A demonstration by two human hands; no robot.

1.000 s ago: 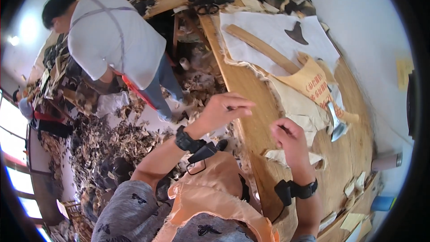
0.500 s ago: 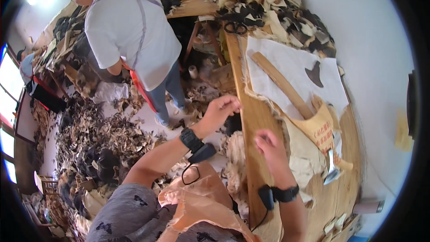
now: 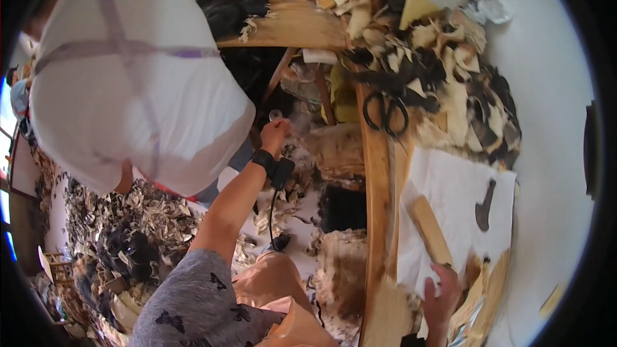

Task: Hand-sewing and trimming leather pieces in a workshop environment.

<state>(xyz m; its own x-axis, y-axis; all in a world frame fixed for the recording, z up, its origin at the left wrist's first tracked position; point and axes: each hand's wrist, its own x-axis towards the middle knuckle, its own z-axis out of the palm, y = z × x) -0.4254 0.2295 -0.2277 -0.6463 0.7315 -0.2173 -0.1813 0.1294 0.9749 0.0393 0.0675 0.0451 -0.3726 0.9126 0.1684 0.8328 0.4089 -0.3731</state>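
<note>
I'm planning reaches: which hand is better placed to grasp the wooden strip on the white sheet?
Probably the right hand: it is by the near end of the wooden strip, though contact is unclear. The left hand is farther off, beyond the left edge of the table.

Wide-angle view in moderate, diffuse daylight. Windows (image 3: pixel 6 112) far to the left of both hands appear as a narrow strip of white glare with bluish fringes. The white sheet (image 3: pixel 450 199) just beyond the right hand (image 3: pixel 442 295) and the wall (image 3: pixel 546 90) to its right are pale; deep shadow lies under the desk (image 3: pixel 283 29) beyond the left hand (image 3: pixel 275 136). Blur softens that hand and the nearby shirt (image 3: pixel 141 90). Fisheye curvature and black vignetting mark the rim.
</note>
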